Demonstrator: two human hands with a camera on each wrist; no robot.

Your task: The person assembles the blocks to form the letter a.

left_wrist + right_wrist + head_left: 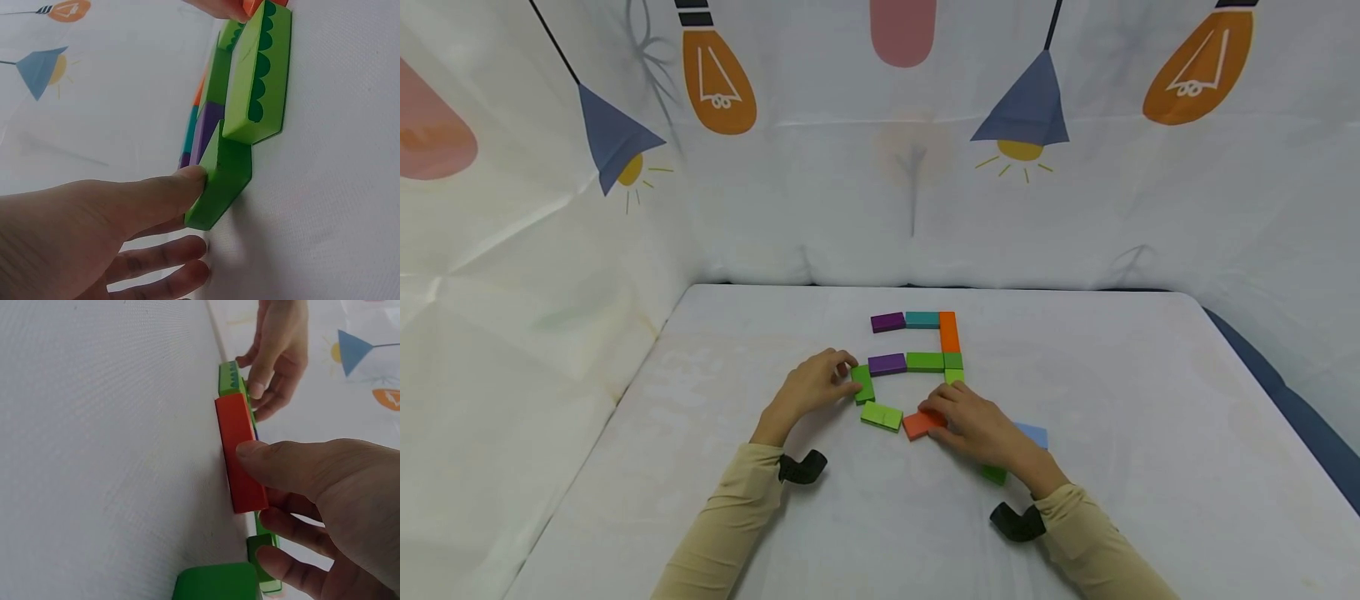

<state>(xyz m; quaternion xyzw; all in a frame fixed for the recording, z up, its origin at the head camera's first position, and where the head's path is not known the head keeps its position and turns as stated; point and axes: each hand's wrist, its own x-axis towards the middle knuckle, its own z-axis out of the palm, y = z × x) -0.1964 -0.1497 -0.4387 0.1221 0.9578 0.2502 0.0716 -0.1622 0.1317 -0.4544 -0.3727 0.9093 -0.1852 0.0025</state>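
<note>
In the head view, my left hand [815, 385] pinches a green block [863, 386] at the left of a block outline. The left wrist view has the thumb [190, 178] against that block's face. My right hand [981, 425] holds an orange-red block [917, 427] between thumb and fingers, low over the white table. Between the two hands lies a light green block [882, 416] with a dark scalloped edge, its right end close to the orange-red one. A purple block [887, 364] and another green block [925, 362] form the row above.
Farther back lie a second purple block [888, 322], a teal block [922, 320] and an upright-running orange block [950, 332]. Small green blocks [952, 360] continue below it. Partly behind the right forearm are a light blue block [1033, 436] and a dark green block [993, 475].
</note>
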